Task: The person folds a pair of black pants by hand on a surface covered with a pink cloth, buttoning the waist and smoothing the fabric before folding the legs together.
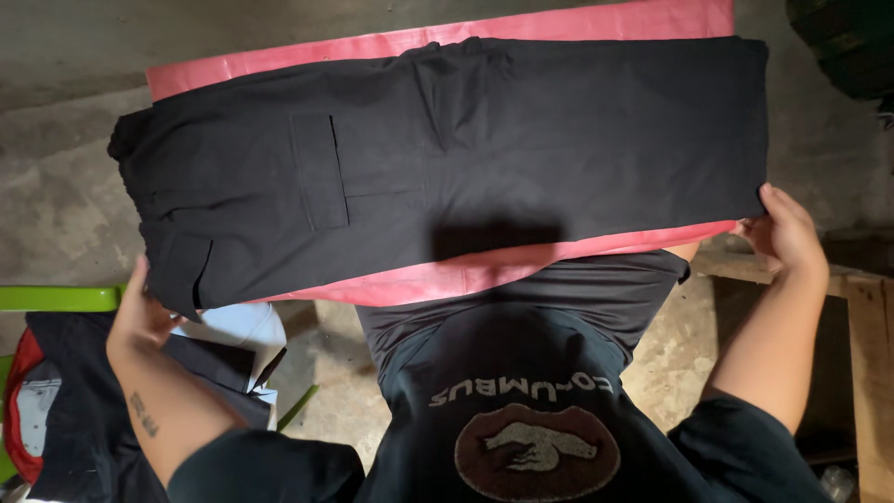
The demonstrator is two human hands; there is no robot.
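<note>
A pair of black cargo trousers point(447, 158) lies flat across a pink sheet point(521, 265), waistband to the left, leg ends to the right, a flap pocket showing near the left. My left hand point(140, 312) grips the waistband corner at the near left. My right hand point(787, 233) holds the near corner of the leg end at the right.
The pink sheet covers a raised surface over a concrete floor point(56, 196). A pile of dark and light clothes point(233, 345) lies at my lower left beside a green plastic edge point(56, 298). A wooden board point(871, 354) stands at the right.
</note>
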